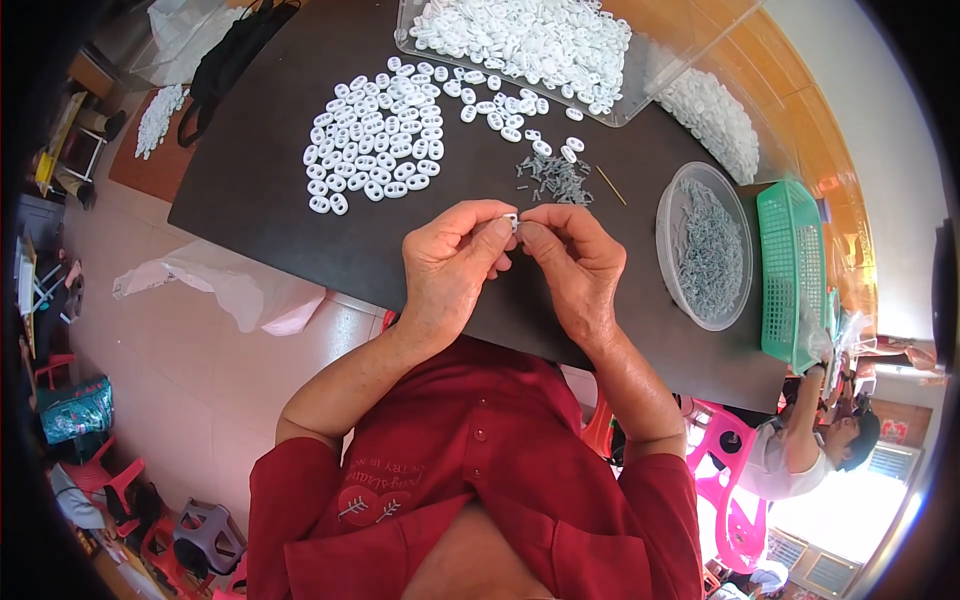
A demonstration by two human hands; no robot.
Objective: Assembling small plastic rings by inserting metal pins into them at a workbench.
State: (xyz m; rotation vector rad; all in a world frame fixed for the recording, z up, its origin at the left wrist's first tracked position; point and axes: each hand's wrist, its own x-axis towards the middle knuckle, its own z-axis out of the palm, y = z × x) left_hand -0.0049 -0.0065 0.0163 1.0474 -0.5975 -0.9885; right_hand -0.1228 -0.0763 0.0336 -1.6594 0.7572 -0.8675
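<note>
While pinching a small white piece (512,218) between thumb and finger of the left hand (446,264), meeting it with the right hand (574,264), also drawn to a narrow pinch. Probably at the step of fitting one of the loose grey pins (558,180) into the piece; too covered by fingertips to tell of any pin in the right grip. Likely calling for a steady left hold and a short, straight push from the right. Held at the left fingertips, just beside the right ones, over the dark table (262,165).
</note>
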